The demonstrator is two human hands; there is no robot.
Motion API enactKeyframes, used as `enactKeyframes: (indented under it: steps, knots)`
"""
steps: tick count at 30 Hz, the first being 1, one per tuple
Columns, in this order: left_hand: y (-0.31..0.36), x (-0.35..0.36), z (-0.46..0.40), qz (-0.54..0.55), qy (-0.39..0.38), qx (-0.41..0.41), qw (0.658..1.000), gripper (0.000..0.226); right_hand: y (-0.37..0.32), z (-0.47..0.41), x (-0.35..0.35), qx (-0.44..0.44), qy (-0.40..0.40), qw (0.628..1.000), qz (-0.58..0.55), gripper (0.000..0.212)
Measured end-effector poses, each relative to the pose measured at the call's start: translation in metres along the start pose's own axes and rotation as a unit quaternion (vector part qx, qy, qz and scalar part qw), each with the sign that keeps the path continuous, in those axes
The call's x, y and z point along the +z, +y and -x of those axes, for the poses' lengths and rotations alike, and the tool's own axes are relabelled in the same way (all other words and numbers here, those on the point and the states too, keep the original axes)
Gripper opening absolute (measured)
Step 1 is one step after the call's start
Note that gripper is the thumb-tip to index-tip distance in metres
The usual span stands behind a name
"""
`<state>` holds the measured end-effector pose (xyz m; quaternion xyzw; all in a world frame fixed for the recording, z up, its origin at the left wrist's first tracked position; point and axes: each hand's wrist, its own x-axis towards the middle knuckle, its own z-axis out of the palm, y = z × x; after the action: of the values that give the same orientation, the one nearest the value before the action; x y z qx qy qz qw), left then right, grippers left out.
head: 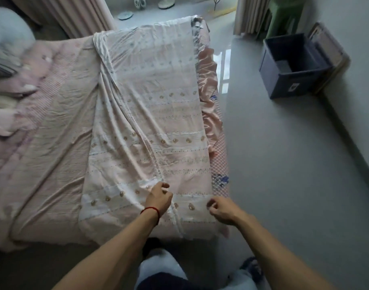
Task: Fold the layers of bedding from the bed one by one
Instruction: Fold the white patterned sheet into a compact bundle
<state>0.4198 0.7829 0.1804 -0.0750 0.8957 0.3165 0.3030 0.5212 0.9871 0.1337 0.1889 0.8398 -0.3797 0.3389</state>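
Observation:
A pale pink quilt with white bands and small gold motifs lies folded lengthwise along the right side of the bed. My left hand, with a red string at the wrist, sits on the quilt's near end beside a long crease, its fingers curled; whether it pinches cloth is unclear. Over the quilt's near right corner, my right hand has its fingers curled, and nothing visible is in it. Under the quilt a pink striped sheet covers the mattress.
Pillows and bunched pink bedding pile up at the left. A satin ruffle hangs over the bed's right edge. A dark blue open storage box stands on the grey floor by the wall. Curtains hang beyond the bed.

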Motion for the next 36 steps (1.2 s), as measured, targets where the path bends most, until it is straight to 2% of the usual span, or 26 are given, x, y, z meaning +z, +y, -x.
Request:
enactKeyframes:
  steps: [3, 6, 9, 13, 17, 22, 26, 31, 34, 36]
  knots:
    - [0.061, 0.014, 0.031, 0.043, 0.082, 0.053, 0.994, 0.034, 0.001, 0.017, -0.076, -0.079, 0.044, 0.996, -0.015, 0.03]
    - [0.12, 0.01, 0.041, 0.077, 0.146, 0.103, 0.981, 0.036, -0.017, 0.021, -0.148, -0.154, 0.101, 0.982, -0.032, 0.026]
    - [0.168, 0.003, 0.039, 0.105, 0.201, 0.136, 0.964, 0.036, -0.044, 0.02, -0.202, -0.226, 0.126, 0.965, -0.042, 0.024]
    - [0.23, 0.007, 0.014, 0.13, 0.243, 0.164, 0.947, 0.036, -0.054, 0.011, -0.264, -0.273, 0.126, 0.951, -0.066, 0.021]
    - [0.32, 0.023, -0.05, 0.164, 0.278, 0.192, 0.927, 0.039, -0.038, -0.026, -0.365, -0.278, 0.169, 0.945, -0.028, 0.021]
    - [0.459, 0.035, -0.142, 0.184, 0.261, 0.226, 0.92, 0.032, -0.04, -0.087, -0.506, -0.263, 0.222, 0.939, -0.015, 0.022]
    - [0.556, 0.027, -0.2, 0.189, 0.248, 0.282, 0.907, 0.032, -0.053, -0.14, -0.597, -0.289, 0.266, 0.918, -0.058, 0.021]
    - [0.656, 0.004, -0.271, 0.303, 0.152, 0.222, 0.914, 0.02, -0.069, -0.23, -0.698, -0.308, 0.281, 0.894, -0.162, 0.017]
    - [0.711, -0.008, -0.319, 0.279, 0.163, 0.233, 0.917, 0.019, -0.081, -0.284, -0.761, -0.319, 0.273, 0.889, -0.183, 0.016]
    - [0.746, -0.013, -0.349, 0.246, 0.19, 0.229, 0.922, 0.02, -0.078, -0.316, -0.806, -0.328, 0.239, 0.899, -0.166, 0.014]
